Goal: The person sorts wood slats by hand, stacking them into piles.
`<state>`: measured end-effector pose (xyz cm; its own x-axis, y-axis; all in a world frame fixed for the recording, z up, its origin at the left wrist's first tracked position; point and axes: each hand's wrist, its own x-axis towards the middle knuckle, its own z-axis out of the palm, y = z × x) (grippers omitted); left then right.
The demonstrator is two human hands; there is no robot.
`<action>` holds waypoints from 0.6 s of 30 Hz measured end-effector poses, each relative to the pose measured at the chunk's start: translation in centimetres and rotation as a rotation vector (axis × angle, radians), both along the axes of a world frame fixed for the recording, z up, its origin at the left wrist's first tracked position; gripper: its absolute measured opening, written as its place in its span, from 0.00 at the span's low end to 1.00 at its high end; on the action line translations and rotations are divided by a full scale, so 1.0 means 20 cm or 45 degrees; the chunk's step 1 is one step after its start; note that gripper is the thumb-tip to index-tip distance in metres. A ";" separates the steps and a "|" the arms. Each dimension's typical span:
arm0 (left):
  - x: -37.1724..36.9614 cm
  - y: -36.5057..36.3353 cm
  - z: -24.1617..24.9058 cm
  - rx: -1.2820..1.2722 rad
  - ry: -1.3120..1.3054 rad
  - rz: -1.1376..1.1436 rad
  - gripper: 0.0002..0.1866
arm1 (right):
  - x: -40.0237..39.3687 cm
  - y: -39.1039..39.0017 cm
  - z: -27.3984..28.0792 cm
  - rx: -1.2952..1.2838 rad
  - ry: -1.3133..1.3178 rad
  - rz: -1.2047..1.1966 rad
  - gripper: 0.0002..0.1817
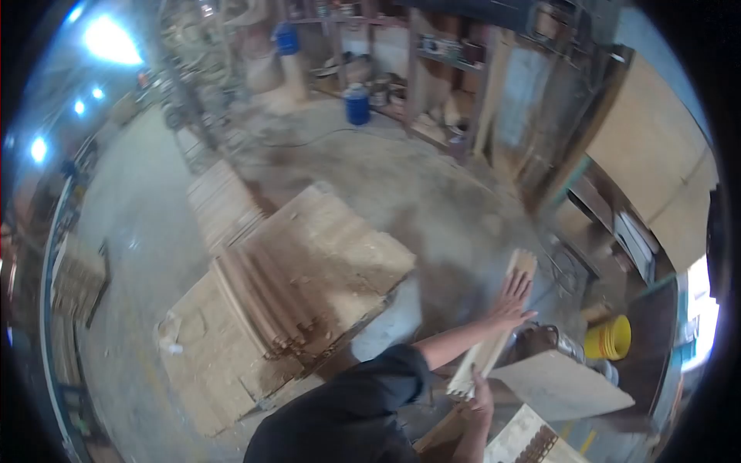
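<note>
A bundle of long pale wooden strips (491,353) slants upward in front of me, right of centre. My left hand (511,302) lies across its upper part, fingers stretched out along the wood and thumb apart. Lower down, my right hand (482,395) is closed around the near end of the same strips. Below and to the right is a pale wooden piece with a row of dark notches (525,440). On the left, a row of brown wooden strips (258,297) lies on a wide stack of boards (340,231).
A pale flat board (567,383) lies to the right of my hands, near a yellow bucket (607,338). Shelves (451,60) and a blue container (356,105) stand at the back. Another stack of boards (79,276) is at far left.
</note>
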<state>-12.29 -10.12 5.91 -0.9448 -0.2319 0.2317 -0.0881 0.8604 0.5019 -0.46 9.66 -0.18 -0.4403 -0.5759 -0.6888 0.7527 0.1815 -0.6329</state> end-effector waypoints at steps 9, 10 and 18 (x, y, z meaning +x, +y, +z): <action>0.34 0.17 -0.12 -0.128 0.098 -0.041 0.52 | 0.23 0.20 -0.23 -0.186 -0.021 0.094 0.27; 0.40 0.22 -0.15 -0.137 0.114 -0.041 0.53 | 0.34 0.23 -0.26 -0.220 -0.066 0.037 0.26; 0.85 0.47 -0.05 0.106 0.145 0.244 0.56 | 0.77 0.47 -0.09 -0.058 -0.068 0.009 0.30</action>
<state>4.81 -0.63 4.84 -0.8507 -0.4271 0.3065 -0.1846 0.7886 0.5865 15.03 18.98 -1.95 -0.3992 -0.6105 -0.6841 0.7846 0.1586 -0.5994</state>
